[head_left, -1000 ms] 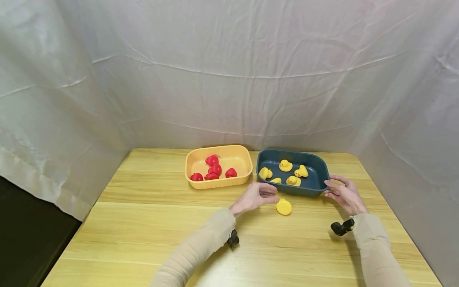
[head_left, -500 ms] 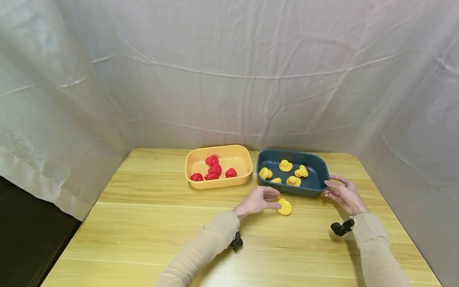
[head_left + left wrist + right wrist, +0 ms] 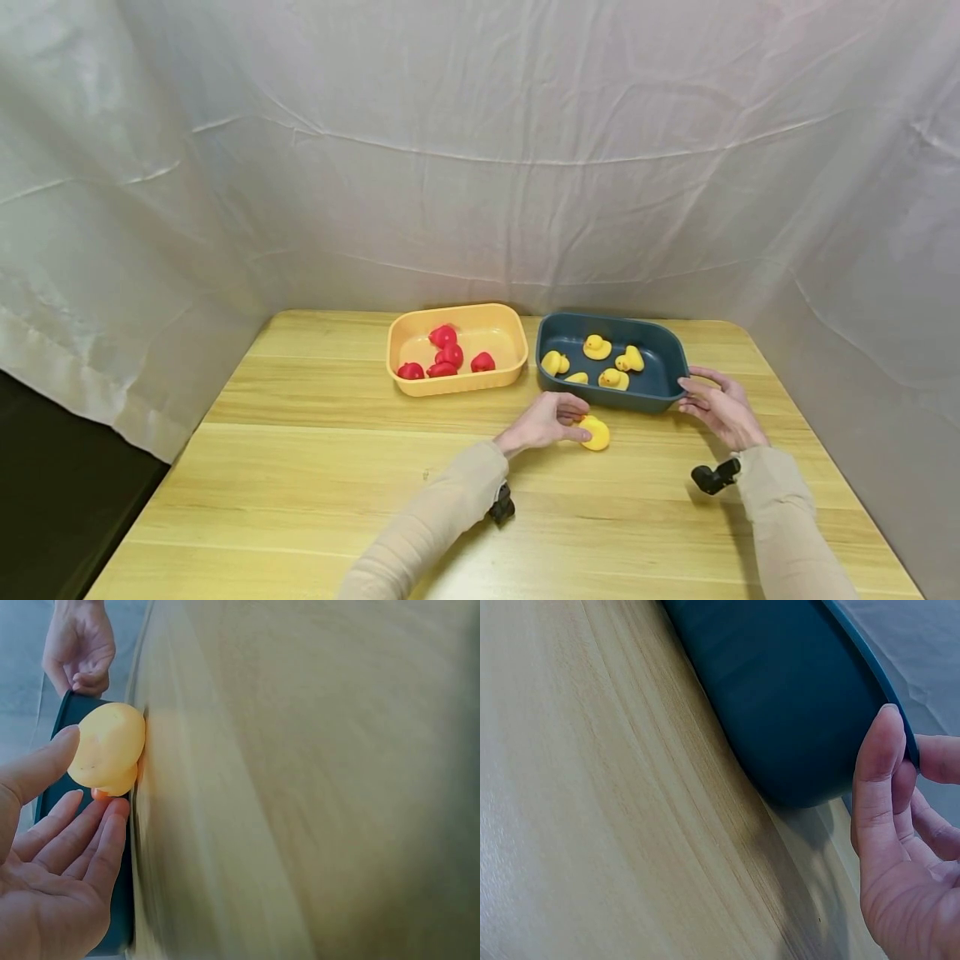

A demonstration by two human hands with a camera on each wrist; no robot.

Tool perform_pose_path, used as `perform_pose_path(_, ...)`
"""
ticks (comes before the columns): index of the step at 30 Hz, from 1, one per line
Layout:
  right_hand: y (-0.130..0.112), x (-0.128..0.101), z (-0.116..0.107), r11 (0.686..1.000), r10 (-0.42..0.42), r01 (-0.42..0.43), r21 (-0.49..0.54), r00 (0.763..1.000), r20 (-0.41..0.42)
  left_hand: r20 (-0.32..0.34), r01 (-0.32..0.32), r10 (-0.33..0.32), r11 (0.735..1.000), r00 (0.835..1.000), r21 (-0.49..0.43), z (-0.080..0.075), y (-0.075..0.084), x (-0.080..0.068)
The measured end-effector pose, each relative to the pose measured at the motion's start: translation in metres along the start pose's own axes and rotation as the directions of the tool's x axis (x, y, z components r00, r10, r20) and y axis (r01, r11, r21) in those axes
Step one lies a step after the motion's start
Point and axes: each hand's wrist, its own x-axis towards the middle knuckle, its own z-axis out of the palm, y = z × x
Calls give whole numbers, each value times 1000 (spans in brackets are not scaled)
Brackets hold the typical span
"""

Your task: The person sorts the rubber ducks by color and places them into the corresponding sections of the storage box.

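On the pale wooden table [image 3: 315, 483], head view: left hand [image 3: 543, 421] lying on the board just in front of the dark blue oblong plastic tub [image 3: 660, 398], thumb and fingertips touching the loose yellow rubber duck [image 3: 596, 432], which sits on the table just beside the tub's near wall; right hand [image 3: 720, 408] at the tub's right end, fingers nearly straight, thumb and fingertips against the rim; five small yellow ducks [image 3: 597, 346] inside the tub; orange oblong plastic tub [image 3: 457, 385] just to the left of the blue one, the two apart by a narrow gap, holding red rubber ducks [image 3: 450, 355]; both arms in beige sleeves [image 3: 427, 521]; creased white cloth backdrop [image 3: 480, 150] behind and to the sides.

Left wrist view: left hand [image 3: 52, 855] spread, fingers [image 3: 75, 840] straight and loosely together below the yellow rubber duck [image 3: 109, 746], thumb tip touching its side; duck resting on the table [image 3: 315, 780] with its orange beak toward the fingers; blue tub [image 3: 56, 780] behind it; right hand [image 3: 79, 645] at the tub's far end.

Right wrist view: right hand [image 3: 900, 847] relaxed, thumb laid against the blue tub's [image 3: 795, 697] rounded end wall, one fingertip on the rim from the other side; remaining fingers loosely bent beneath; table [image 3: 592, 825] below.
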Motion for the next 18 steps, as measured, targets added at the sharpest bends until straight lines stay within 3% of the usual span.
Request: perform_pose_path(18,0,0,1,1000,-4,4,2,1000,-2,-18,33,-33,999,999,12,4,-1,6)
